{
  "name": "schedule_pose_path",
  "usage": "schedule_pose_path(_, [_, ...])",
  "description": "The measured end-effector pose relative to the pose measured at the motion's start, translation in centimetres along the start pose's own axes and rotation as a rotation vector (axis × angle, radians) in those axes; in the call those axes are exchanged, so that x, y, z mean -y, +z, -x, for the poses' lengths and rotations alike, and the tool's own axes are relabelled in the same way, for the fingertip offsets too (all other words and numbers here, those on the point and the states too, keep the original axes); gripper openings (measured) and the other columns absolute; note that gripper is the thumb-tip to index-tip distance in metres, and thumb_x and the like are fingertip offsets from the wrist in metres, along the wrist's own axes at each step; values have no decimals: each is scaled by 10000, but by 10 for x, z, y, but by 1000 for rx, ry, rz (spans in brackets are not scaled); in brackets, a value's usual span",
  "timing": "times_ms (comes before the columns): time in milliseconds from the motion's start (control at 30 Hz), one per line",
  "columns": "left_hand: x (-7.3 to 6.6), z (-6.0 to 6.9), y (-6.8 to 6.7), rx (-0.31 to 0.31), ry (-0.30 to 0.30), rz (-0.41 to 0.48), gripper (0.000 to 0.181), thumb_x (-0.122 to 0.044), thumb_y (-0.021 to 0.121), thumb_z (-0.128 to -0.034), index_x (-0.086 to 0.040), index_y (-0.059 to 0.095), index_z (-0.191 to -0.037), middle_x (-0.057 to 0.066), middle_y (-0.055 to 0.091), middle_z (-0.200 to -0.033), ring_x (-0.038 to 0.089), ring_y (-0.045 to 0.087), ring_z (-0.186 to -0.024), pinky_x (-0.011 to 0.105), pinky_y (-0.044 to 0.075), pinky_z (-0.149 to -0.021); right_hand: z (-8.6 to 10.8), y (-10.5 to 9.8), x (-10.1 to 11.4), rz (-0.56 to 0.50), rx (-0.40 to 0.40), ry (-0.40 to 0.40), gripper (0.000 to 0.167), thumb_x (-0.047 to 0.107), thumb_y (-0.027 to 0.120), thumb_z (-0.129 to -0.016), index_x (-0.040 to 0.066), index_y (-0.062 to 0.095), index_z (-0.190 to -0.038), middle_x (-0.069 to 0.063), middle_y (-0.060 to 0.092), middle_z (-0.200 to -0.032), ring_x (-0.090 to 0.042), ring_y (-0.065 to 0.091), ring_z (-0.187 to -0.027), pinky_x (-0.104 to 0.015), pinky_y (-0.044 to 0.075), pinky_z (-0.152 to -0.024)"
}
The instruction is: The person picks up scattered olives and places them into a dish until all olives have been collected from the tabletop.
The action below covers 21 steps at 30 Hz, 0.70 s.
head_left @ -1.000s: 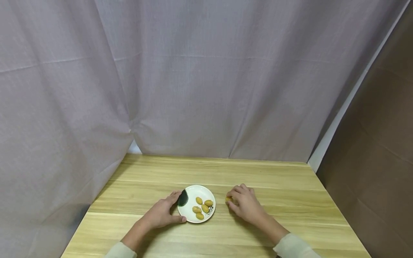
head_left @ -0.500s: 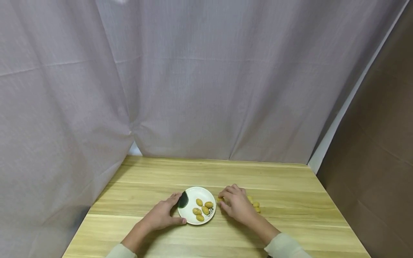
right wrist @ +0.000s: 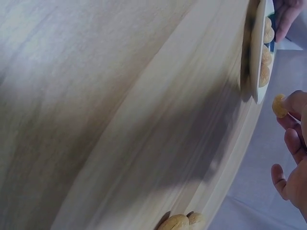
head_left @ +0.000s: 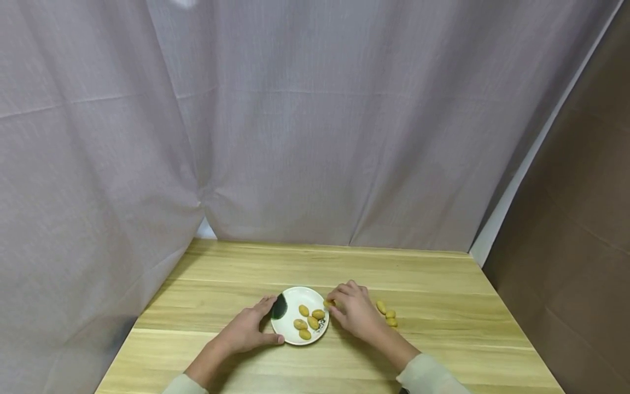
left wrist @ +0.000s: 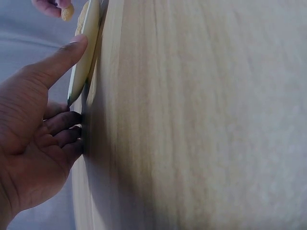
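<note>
A small round white plate, with a dark green patch on its left and dark specks at its right edge, lies on the table. Several small yellow oval fruits rest on it. My left hand holds the plate's left rim, thumb at the near edge and fingers toward the far side. Between thumb and fingertips, my right hand pinches another yellow oval fruit. This fruit hangs in the air beside the plate's right rim. In the left wrist view the thumb lies against the rim.
Three loose yellow oval fruits lie on the wooden table to the right of my right hand. Grey curtains hang behind and at the left. A brown panel stands at the right.
My right hand has moved left with the pinched fruit, up to the plate's right rim, uncovering the loose fruits behind it. The left hand and plate have stayed in place.
</note>
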<state>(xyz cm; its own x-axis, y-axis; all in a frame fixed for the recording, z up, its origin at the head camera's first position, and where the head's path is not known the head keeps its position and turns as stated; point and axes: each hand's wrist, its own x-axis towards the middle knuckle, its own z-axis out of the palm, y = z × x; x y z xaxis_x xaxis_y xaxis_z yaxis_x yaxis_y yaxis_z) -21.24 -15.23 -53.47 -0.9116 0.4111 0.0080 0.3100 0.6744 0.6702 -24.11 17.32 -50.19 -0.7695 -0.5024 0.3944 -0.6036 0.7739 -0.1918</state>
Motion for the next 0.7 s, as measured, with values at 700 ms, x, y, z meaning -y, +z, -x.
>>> schedule_pose_path(700, [-4, 1, 0, -13, 6, 19, 1110, -529, 936, -856, -25, 411, -1694, 274, 429, -1731, 525, 383, -1622, 713, 330, -1310, -7, 9, 9, -7, -37, -34, 165, 180, 900, -918, 187, 835, -1070, 32, 805, -1080, -140, 610, -982, -480, 529, -917])
